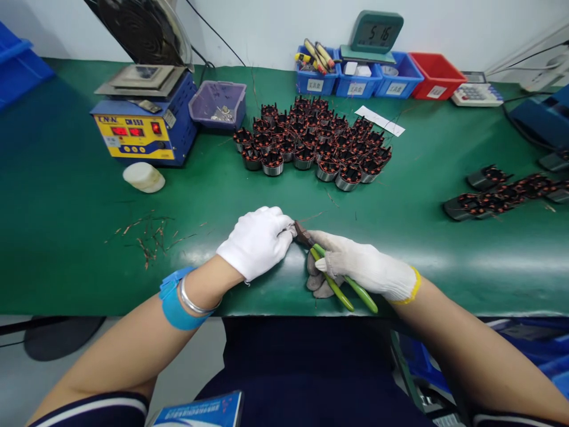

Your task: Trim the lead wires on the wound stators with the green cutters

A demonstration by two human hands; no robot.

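At the front edge of the green tabletop, the yellow-cuffed, white-gloved right hand grips green-handled metal pliers, their tips beside the white-gloved left hand, its fingers closed, contents unclear; copper-wound, silver-sided cylindrical cores stand behind.

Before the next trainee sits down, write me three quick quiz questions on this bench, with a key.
1. Which hand holds the green-handled pliers?
2. True or false: in this view, the red bin stands to the right of the digital clock.
3. Fill in the colour: loose wire scraps lie on the ____ bench top, to the left of the left hand.

Key: 1. The right hand. 2. True. 3. Green.
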